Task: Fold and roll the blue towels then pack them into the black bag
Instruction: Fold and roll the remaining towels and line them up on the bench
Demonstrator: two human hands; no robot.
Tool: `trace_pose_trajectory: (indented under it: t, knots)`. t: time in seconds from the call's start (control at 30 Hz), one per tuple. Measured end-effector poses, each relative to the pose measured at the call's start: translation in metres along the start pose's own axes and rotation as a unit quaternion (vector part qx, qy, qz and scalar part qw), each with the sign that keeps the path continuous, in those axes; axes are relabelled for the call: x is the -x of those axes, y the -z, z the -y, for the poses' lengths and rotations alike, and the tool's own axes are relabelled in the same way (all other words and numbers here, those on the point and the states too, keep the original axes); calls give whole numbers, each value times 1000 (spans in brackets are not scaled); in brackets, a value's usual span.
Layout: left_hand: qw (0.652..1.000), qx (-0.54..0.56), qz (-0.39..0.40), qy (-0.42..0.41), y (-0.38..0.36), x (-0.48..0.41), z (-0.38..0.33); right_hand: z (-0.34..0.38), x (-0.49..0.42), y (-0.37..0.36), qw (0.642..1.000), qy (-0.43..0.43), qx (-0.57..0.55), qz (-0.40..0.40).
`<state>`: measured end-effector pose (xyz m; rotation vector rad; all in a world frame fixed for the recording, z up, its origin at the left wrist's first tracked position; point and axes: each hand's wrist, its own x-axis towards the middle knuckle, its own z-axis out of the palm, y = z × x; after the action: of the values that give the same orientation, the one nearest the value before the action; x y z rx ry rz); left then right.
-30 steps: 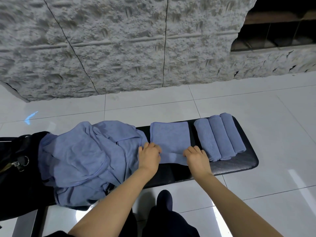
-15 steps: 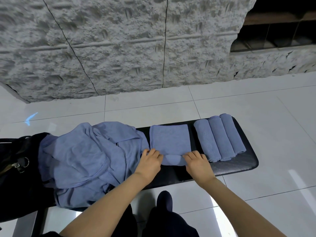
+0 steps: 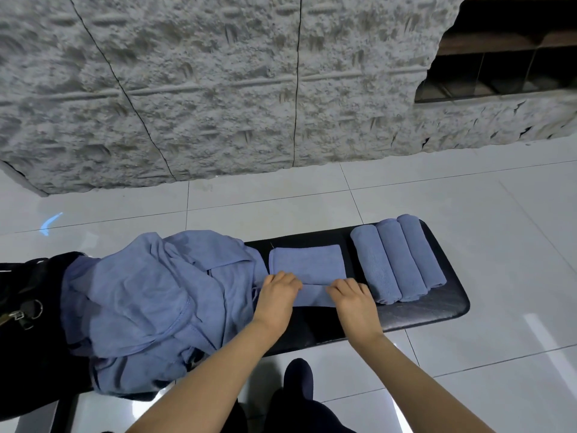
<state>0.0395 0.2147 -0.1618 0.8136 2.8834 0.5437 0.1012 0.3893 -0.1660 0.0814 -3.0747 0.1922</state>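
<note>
Both hands, the left hand point(image 3: 276, 295) and the right hand point(image 3: 352, 296), curled over a folded blue towel point(image 3: 307, 265) mid-tabletop point(image 3: 431, 310), its near edge newly turned into a low roll (a second earlier it lay flat). Three finished rolls point(image 3: 396, 259) waited at the right end; unfolded towels point(image 3: 150, 295) and the black bag point(image 3: 28, 307) sat left.

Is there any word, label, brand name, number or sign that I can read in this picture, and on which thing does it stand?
None: no readable text shows anywhere.
Rolled towels, the towel being rolled and the loose towel pile: plain blue, no visible tag or print.
Black bag: only straps and metal hardware show, no logo visible.
Bench, wall and floor tiles: unmarked; the blue mark on the floor is a light reflection, not a sign.
</note>
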Motion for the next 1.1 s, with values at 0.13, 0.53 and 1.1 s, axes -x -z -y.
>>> trace_pose_trajectory:
  t: [0.13, 0.53, 1.1]
  knots:
    - [989, -110, 0, -97, -21, 14, 7, 0, 15, -12, 999, 37, 16, 2]
    - [971, 51, 233, -22, 12, -8, 19, -9, 4, 14, 987, 28, -48, 153]
    - [992, 12, -82, 99, 2, -10, -10, 9, -18, -3, 999, -49, -13, 20]
